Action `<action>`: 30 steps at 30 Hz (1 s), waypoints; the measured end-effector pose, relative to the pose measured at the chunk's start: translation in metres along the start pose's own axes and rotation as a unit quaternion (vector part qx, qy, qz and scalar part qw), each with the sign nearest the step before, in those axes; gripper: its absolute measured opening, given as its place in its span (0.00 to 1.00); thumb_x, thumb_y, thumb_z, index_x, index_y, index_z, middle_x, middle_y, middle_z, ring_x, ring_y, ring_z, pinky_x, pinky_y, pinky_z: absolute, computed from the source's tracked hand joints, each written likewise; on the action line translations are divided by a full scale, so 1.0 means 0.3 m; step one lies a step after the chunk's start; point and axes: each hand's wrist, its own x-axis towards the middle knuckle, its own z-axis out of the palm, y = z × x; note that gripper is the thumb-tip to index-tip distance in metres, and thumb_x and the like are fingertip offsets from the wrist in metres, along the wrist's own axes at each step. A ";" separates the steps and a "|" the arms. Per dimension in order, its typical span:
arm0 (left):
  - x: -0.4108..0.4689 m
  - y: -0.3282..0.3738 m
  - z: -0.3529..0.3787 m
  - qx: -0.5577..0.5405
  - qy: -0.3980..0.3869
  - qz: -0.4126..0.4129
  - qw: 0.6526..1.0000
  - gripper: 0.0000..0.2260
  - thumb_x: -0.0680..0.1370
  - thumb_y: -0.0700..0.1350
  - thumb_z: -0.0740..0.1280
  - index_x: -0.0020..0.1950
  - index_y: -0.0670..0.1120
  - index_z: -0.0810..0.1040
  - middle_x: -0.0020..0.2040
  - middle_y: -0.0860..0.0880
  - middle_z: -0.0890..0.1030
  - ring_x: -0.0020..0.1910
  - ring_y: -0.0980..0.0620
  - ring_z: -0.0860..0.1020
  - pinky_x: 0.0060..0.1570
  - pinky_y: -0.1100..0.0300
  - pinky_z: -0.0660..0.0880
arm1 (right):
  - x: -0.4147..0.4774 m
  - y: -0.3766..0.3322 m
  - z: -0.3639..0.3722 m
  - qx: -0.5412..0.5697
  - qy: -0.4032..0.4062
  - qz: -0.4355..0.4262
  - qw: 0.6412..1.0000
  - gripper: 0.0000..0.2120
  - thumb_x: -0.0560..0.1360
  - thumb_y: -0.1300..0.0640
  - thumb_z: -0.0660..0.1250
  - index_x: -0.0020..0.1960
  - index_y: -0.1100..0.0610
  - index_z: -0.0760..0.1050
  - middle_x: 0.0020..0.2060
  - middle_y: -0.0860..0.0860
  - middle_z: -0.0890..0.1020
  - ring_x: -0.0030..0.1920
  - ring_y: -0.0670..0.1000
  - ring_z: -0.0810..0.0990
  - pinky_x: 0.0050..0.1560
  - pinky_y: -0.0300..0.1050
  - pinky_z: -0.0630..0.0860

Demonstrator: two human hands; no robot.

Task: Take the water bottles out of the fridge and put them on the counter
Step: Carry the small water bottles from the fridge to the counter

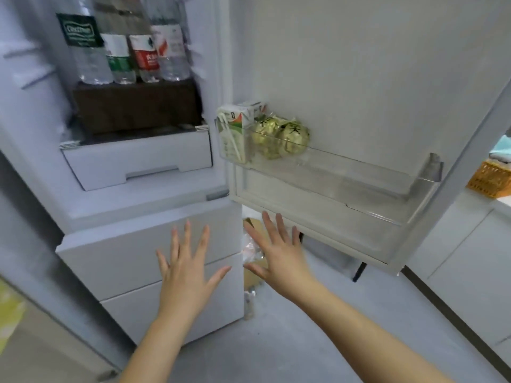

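Observation:
The fridge [143, 200] stands open in front of me. Several clear water bottles stand in a row on a dark brown box [138, 106] inside it: a large one with a dark green label [85, 45], one with a white and green label [120, 59], one with a red label [145, 58], and one with a white and red label [171, 51]. My left hand [188, 269] and my right hand [279, 252] hover well below the bottles, in front of the lower drawers, palms down, fingers spread, holding nothing.
The open fridge door [359, 78] swings out to the right; its clear shelf [345, 172] holds a drink carton [232, 128] and green wrapped packets [282, 134]. White cabinets [470, 258] and an orange basket [489, 178] are at the right. Bags and cardboard [253, 244] lie beside the fridge.

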 end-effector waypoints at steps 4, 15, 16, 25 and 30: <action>0.143 -0.104 -0.009 0.015 0.018 -0.034 0.999 0.40 0.73 0.68 0.58 0.79 0.56 0.43 0.80 0.46 0.42 0.77 0.46 0.35 0.73 0.36 0.42 | 0.216 -0.030 0.032 0.016 -0.031 -0.046 0.998 0.37 0.78 0.35 0.57 0.77 0.38 0.38 0.78 0.50 0.36 0.77 0.58 0.32 0.74 0.61 0.36; 0.429 -0.335 -0.142 0.059 0.098 -0.090 0.989 0.40 0.72 0.71 0.49 0.79 0.54 0.46 0.80 0.46 0.43 0.77 0.47 0.35 0.73 0.38 0.39 | 0.669 -0.249 0.039 0.062 -0.007 -0.131 0.989 0.36 0.79 0.35 0.56 0.77 0.37 0.37 0.79 0.50 0.38 0.78 0.57 0.34 0.75 0.61 0.38; 0.468 -0.355 -0.163 0.064 0.104 -0.088 0.989 0.40 0.71 0.71 0.48 0.79 0.54 0.45 0.80 0.47 0.43 0.77 0.46 0.35 0.73 0.39 0.38 | 0.710 -0.270 0.033 0.068 -0.001 -0.133 0.989 0.36 0.79 0.36 0.56 0.77 0.37 0.37 0.79 0.50 0.38 0.78 0.56 0.34 0.75 0.60 0.38; 0.890 -0.594 -0.305 0.078 0.141 -0.055 0.985 0.38 0.76 0.64 0.62 0.80 0.53 0.50 0.80 0.45 0.46 0.78 0.43 0.39 0.73 0.34 0.44 | 1.138 -0.439 -0.026 0.074 0.059 -0.073 0.993 0.36 0.80 0.38 0.57 0.78 0.39 0.38 0.79 0.50 0.38 0.78 0.57 0.35 0.75 0.63 0.42; 1.170 -0.669 -0.391 0.101 0.156 -0.026 0.982 0.38 0.76 0.64 0.62 0.80 0.53 0.48 0.80 0.44 0.46 0.78 0.42 0.39 0.72 0.34 0.43 | 1.421 -0.509 -0.089 0.073 0.101 -0.023 0.992 0.35 0.80 0.40 0.58 0.79 0.41 0.40 0.80 0.52 0.41 0.78 0.59 0.37 0.75 0.66 0.44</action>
